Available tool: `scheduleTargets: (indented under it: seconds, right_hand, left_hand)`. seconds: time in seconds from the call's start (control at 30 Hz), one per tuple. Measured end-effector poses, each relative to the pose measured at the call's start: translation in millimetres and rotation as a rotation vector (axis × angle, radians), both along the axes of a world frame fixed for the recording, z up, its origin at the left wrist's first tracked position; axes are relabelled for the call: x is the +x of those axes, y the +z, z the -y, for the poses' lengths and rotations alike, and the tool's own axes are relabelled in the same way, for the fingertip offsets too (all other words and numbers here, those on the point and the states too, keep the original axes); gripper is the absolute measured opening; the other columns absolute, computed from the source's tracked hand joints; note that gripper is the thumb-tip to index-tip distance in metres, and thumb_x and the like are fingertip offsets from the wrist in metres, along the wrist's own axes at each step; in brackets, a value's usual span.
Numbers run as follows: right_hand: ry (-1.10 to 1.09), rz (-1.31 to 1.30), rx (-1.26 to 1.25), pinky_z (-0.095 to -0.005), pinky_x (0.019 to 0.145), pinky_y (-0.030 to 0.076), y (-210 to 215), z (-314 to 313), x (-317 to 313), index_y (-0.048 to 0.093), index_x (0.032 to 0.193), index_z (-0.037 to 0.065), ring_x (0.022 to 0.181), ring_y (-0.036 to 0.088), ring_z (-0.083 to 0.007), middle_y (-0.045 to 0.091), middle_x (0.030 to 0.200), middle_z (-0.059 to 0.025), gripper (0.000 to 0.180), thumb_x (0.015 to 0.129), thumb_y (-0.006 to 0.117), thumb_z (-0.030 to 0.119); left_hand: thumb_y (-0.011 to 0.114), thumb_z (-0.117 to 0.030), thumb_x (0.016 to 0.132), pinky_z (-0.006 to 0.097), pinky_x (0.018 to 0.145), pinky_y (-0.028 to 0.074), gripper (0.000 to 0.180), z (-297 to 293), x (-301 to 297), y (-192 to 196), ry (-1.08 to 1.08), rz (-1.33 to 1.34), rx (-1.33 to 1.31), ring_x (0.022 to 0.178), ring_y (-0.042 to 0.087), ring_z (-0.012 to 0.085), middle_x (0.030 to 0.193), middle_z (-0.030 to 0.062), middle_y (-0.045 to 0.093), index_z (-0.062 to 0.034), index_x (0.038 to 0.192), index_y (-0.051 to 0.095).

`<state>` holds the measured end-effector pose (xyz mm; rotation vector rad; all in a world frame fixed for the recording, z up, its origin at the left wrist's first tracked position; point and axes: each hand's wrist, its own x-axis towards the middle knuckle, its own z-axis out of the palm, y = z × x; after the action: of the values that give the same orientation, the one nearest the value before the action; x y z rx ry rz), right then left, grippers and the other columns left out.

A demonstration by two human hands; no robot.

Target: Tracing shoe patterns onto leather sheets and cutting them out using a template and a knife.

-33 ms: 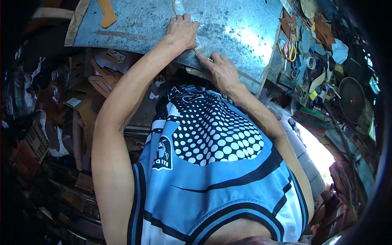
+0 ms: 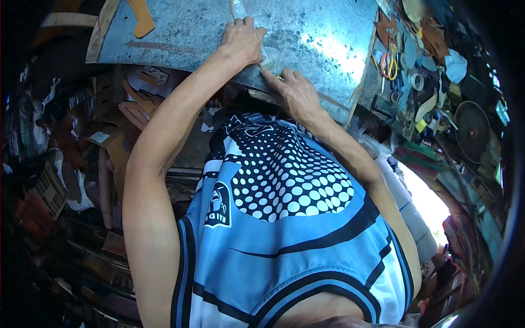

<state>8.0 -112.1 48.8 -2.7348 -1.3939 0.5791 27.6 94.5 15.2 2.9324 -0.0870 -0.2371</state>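
Under my left hand (image 2: 242,42) lies a long pale, partly see-through strip (image 2: 270,58) on a grey metal-topped table (image 2: 186,33). Its far end sticks out beyond my fingers, its near end toward my right hand. My left fingers are bent over the strip and press on it. Close to the table's front edge, my right hand (image 2: 298,95) has its fingers curled, with one fingertip reaching the strip's near end. A small shiny bit shows at the right fingers; whether it is a ring or a held thing is unclear.
An orange-tan cut piece (image 2: 144,24) lies at the table's far left. To the right are scissors (image 2: 389,66) with orange-yellow handles, a tape roll (image 2: 416,82), scraps and a dark round disc (image 2: 472,131). Tan cut pieces (image 2: 136,109) and a cardboard box (image 2: 112,139) sit below left.
The strip's near end shows slightly wider beside my left hand. Both hands stay almost where they were.
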Motion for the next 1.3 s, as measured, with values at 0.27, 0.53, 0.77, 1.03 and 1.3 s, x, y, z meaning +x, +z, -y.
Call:
scheduleTargets:
  seconds: [0.27,0.53,0.77,1.03,1.3]
  right_hand:
    - [-0.01,-0.381,0.148,-0.0473,0.07,0.055,9,-4,-17,0.05,0.139,0.02,0.082,0.064,-0.0388,0.058,0.098,-0.02,0.055,0.085,0.057,0.013]
    - [0.068,-0.704,0.027,-0.0496,0.079,0.05,19,-11,-33,0.05,0.131,0.002,0.093,0.063,-0.0407,0.061,0.098,-0.0209,0.046,0.086,0.056,0.009]
    - [-0.481,-0.46,0.54,-0.043,0.094,0.049,16,27,0,0.058,0.125,0.0,0.105,0.063,-0.0393,0.064,0.117,-0.0228,0.036,0.095,0.059,0.019]
    - [-0.659,-0.135,0.547,-0.0458,0.076,0.055,-8,-9,0,0.064,0.119,0.005,0.086,0.066,-0.0371,0.065,0.098,-0.0156,0.03,0.093,0.059,0.016]
    - [-0.692,-0.067,0.486,-0.044,0.075,0.053,-11,-14,-5,0.065,0.12,0.01,0.087,0.065,-0.035,0.064,0.099,-0.0113,0.028,0.093,0.06,0.017]
  left_hand:
    - [0.082,-0.041,0.069,0.051,0.087,0.048,0.059,-6,-1,0,-0.012,0.064,-0.02,0.104,0.061,0.0395,0.11,0.021,0.058,-0.0081,0.115,0.064]
    - [0.078,-0.041,0.073,0.05,0.084,0.046,0.054,-5,-10,3,-0.045,0.106,0.038,0.098,0.06,0.0363,0.104,0.0183,0.059,-0.0056,0.111,0.064]
    - [0.062,-0.014,0.087,0.042,0.078,0.049,0.024,-3,-29,6,-0.355,0.233,-0.139,0.088,0.058,0.0297,0.094,0.0103,0.056,-0.013,0.11,0.065]
    - [0.058,-0.012,0.087,0.041,0.084,0.048,0.038,-19,-22,13,-0.542,0.185,-0.124,0.092,0.057,0.0282,0.099,0.0091,0.057,-0.02,0.123,0.066]
    - [0.057,-0.014,0.087,0.04,0.083,0.047,0.038,-20,-10,5,-0.634,0.151,-0.127,0.093,0.056,0.0269,0.097,0.0085,0.056,-0.0197,0.124,0.065]
